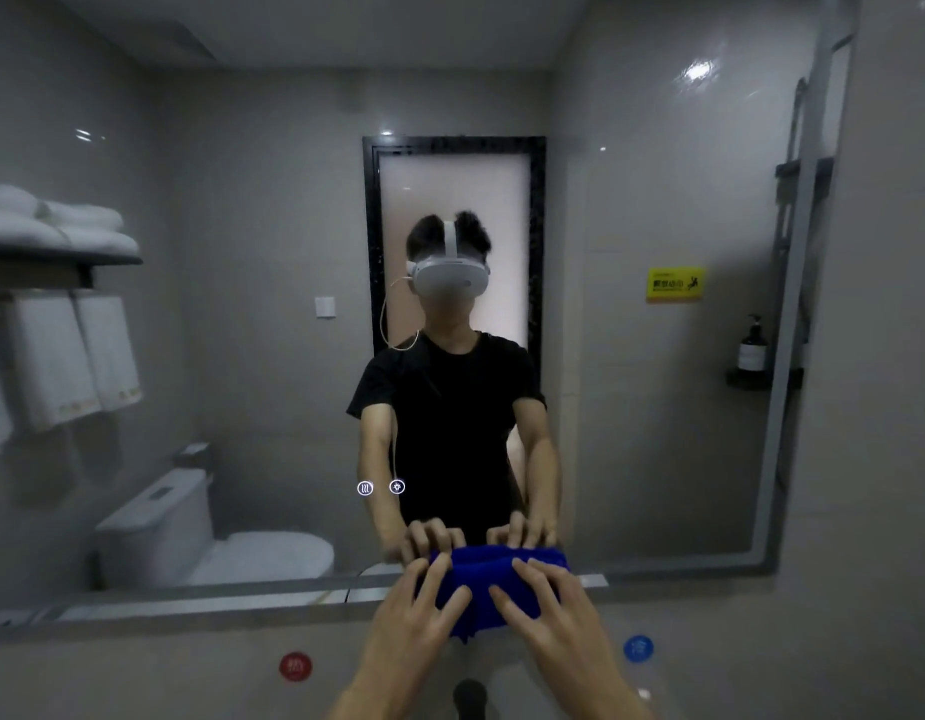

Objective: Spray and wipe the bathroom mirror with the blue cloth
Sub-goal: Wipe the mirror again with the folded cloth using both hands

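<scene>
One large bathroom mirror [273, 356] filled most of the frame, its grey lower edge running across the lower third. In its centre it reflected a person in a black T-shirt [450, 407] wearing a white headset [451, 278], standing before a dark-framed frosted door [452, 200]. At the lower left of the reflection sat a white toilet [210, 537], and at the upper left a shelf carried folded white towels [49, 223], with more hanging beneath. A yellow warning sign [675, 284] showed right of centre, and a dark pump bottle [752, 348] stood on a small ledge at the far right.

At the bottom centre, the blue cloth [478, 584] lay bunched against the mirror's lower edge, partly on the glass and partly hanging below it. The left hand [416, 608] pressed on its left side with fingers spread and nearly straight; the right hand [551, 608] pressed likewise on its right side, neither curled round it.

Below the mirror, a red round sticker [295, 666] sat at the lower left of the hands and a blue round sticker [638, 649] at the lower right. Two small lit touch icons [381, 487] glowed on the glass.
</scene>
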